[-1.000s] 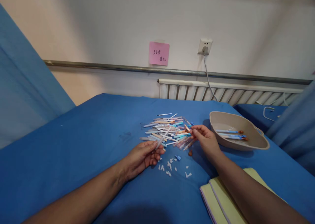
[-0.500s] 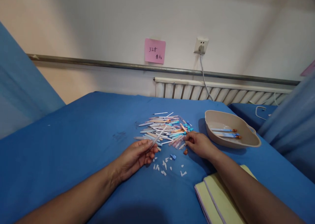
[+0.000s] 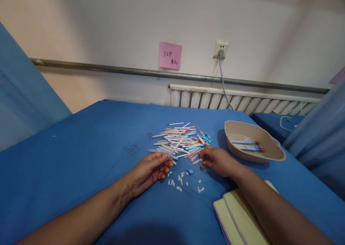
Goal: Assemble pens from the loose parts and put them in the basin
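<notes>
A heap of pen parts [image 3: 182,141], with blue, orange, white and clear barrels, lies on the blue cloth [image 3: 88,151]. My left hand [image 3: 151,169] is closed on a thin clear pen barrel [image 3: 175,148] that points up toward the heap. My right hand [image 3: 219,160] rests on the cloth at the heap's right edge, fingers curled over a small orange cap [image 3: 202,167]. Between my hands lie small white tips [image 3: 179,182] and a small blue cap [image 3: 189,171].
A beige oval tray [image 3: 269,153] holding a few assembled blue pens [image 3: 246,145] stands at the right. A yellow-green notebook [image 3: 242,220] lies under my right forearm. Behind are a wall rail, a pink note [image 3: 169,55], a socket with cable and a radiator.
My right hand has come down from the heap toward the near side, onto the orange cap. The left hand holds the clear barrel as before. The view has shifted slightly.
</notes>
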{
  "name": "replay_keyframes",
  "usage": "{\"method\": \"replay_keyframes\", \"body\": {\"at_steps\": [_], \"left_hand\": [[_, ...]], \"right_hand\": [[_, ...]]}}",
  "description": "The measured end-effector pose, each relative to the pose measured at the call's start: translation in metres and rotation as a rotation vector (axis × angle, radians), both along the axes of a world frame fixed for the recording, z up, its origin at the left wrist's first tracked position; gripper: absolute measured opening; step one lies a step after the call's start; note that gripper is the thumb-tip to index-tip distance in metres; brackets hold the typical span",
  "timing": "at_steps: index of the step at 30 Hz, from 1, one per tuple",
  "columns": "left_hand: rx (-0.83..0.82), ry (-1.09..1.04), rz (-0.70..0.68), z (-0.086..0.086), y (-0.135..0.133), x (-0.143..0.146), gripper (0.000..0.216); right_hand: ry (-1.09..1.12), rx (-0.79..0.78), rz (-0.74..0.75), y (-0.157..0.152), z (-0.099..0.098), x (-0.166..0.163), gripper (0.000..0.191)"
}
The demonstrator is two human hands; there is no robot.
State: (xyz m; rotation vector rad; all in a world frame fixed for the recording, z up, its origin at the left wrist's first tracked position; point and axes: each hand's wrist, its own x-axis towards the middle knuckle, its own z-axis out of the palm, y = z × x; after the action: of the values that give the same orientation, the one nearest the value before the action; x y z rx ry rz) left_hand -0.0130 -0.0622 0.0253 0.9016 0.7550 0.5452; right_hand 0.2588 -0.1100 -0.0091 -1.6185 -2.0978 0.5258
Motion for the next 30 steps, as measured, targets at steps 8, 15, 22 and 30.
{"method": "replay_keyframes", "body": {"at_steps": [8, 15, 22, 30], "left_hand": [[0.008, 0.011, -0.01, -0.004, 0.002, 0.0, 0.02], [0.028, 0.01, -0.042, -0.007, 0.003, -0.002, 0.022], [0.111, 0.072, -0.083, -0.009, 0.002, -0.001, 0.028], [0.246, 0.172, -0.102, -0.022, 0.002, 0.0, 0.029]], "right_hand": [[-0.032, -0.019, 0.046, -0.003, 0.006, -0.001, 0.014], [0.793, -0.223, 0.058, 0.004, -0.001, -0.006, 0.024], [1.194, -0.211, -0.039, 0.007, 0.004, -0.013, 0.047], [1.386, -0.09, -0.116, 0.001, 0.016, -0.027, 0.034]]}}
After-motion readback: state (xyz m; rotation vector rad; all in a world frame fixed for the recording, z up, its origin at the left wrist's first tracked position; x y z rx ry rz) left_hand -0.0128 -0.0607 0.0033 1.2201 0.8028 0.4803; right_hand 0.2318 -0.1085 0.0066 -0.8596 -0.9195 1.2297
